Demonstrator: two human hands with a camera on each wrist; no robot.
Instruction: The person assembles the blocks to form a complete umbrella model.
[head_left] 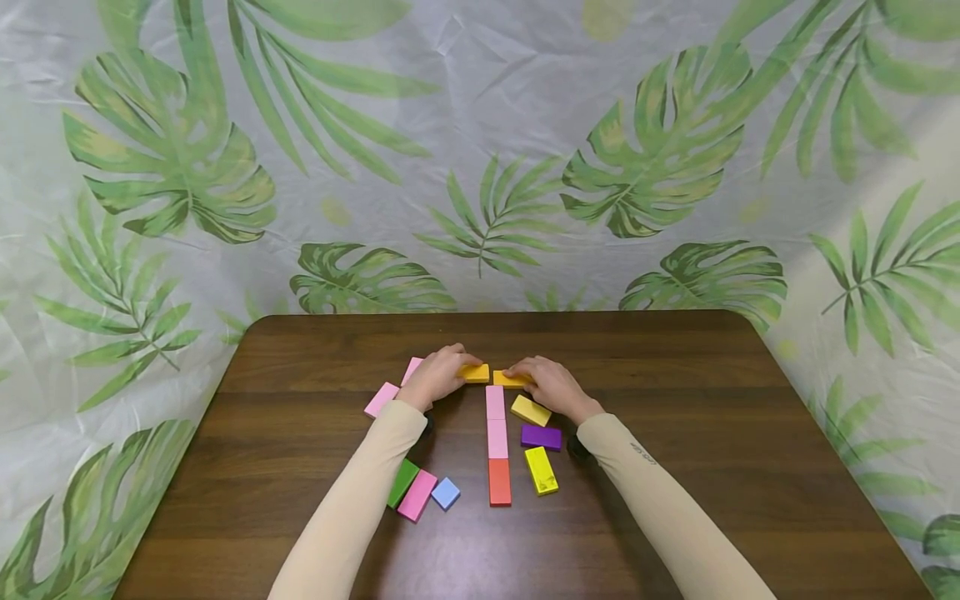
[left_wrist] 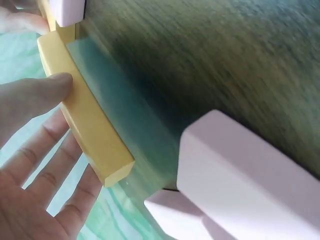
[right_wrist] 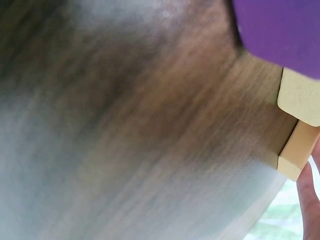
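Observation:
My left hand (head_left: pixel 438 377) pinches a yellow-orange block (head_left: pixel 475 373) near the far side of the table. In the left wrist view, the thumb presses one long side of that block (left_wrist: pixel 85 110) and the fingers lie behind it. Across a narrow gap, my right hand (head_left: pixel 553 385) holds a second yellow-orange block (head_left: pixel 510 380); only fingertips show beside it in the right wrist view. Just below the gap begins a straight column: a pink block (head_left: pixel 495 402), another pink block (head_left: pixel 497 439) and a red block (head_left: pixel 499 482), end to end.
Right of the column lie a pale yellow block (head_left: pixel 531 410), a purple block (head_left: pixel 541 437) and a bright yellow block (head_left: pixel 542 471). Around the left arm are light pink blocks (head_left: pixel 381 399), a green block (head_left: pixel 402 483), a darker pink block (head_left: pixel 417 496) and a blue block (head_left: pixel 446 493).

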